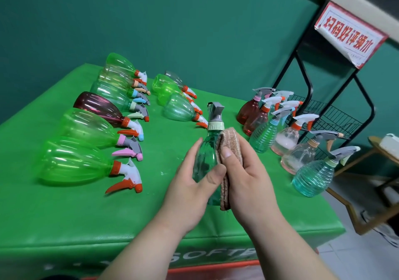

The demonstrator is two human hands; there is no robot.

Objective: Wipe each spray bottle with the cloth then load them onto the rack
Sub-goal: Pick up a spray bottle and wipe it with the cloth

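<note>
Green padding covers the table [64, 215], with a dark green wall behind it. At the middle, the left hand [190, 184] grips an upright teal spray bottle [205, 156] by its body, while the right hand [248, 178] presses a folded brown cloth [232, 143] against the bottle's side. Other bottles lie in rows on the left [86, 128]; more stand at the right [263, 137], beside a black wire rack [334, 115].
</note>
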